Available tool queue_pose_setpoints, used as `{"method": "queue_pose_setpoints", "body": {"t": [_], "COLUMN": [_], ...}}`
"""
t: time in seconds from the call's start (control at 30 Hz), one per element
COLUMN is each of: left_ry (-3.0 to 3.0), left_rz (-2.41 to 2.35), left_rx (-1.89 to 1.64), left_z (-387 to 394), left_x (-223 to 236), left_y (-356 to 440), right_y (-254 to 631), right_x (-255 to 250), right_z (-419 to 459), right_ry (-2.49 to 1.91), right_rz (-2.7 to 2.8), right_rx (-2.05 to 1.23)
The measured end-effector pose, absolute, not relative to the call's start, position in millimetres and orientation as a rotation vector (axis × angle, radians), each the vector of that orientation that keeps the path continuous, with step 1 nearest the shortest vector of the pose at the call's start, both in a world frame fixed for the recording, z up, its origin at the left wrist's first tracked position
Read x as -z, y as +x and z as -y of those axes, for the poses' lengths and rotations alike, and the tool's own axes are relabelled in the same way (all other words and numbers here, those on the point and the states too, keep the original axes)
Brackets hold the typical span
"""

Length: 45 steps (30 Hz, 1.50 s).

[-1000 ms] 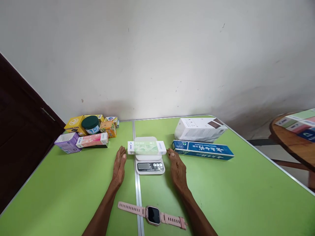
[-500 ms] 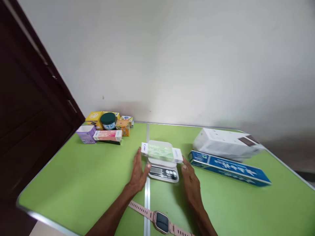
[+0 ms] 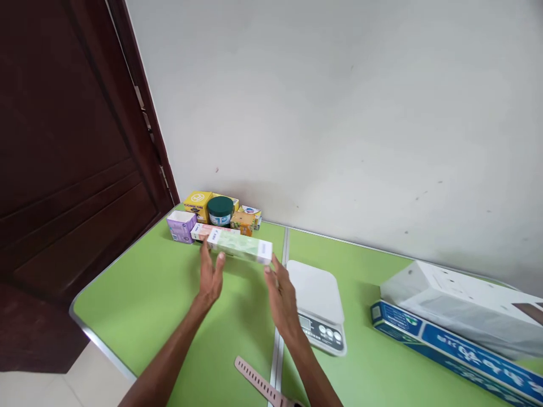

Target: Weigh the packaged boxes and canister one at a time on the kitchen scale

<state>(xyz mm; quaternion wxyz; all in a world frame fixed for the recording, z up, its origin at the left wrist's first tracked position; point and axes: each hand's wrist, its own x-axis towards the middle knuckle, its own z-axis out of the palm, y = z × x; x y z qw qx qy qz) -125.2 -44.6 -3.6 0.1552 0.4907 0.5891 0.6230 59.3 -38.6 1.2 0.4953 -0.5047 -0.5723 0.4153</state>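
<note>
Between my two hands hangs a long green-and-white box [image 3: 240, 245], held by its ends above the green table. At its left end my left hand [image 3: 211, 276] is closed on it, and my right hand [image 3: 280, 288] grips the right end. Just behind it lies a pink-and-white box [image 3: 202, 230], partly covered by the green one. To the right of my right hand sits a white kitchen scale [image 3: 316, 291] with a bare plate; my right forearm hides part of its display side.
A purple pack [image 3: 181, 226], a yellow box [image 3: 197, 204], a green-lidded jar [image 3: 220, 210] and an orange box [image 3: 242, 223] stand at the back left. At right lie a blue toothpaste box [image 3: 449, 347] and a large white box [image 3: 462, 308]. A pink watch strap [image 3: 258, 380] lies in front.
Both hands have taken the green-and-white box off the scale and carried it left, towards the group of packages. The view has turned left, showing more of the door.
</note>
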Motion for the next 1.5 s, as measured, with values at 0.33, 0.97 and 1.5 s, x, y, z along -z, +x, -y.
{"method": "queue_pose_setpoints", "body": {"t": [0.33,0.97,1.5], "left_ry": [1.674,1.931,1.593], "left_rz": [-2.207,-1.853,-1.208], "left_rx": [-1.555,-1.479,-0.676], "left_z": [-10,32,55], "left_x": [7,2,20], "left_y": [-202,-108,186], "right_y": [-27,102,395], "right_x": [4,9,69], "right_z": [-37,36,80], "right_ry": [-0.998,-1.091,-1.817], "right_rz": [1.634,1.646,0.717], "right_rx": [-0.968,-0.427,-0.150]}}
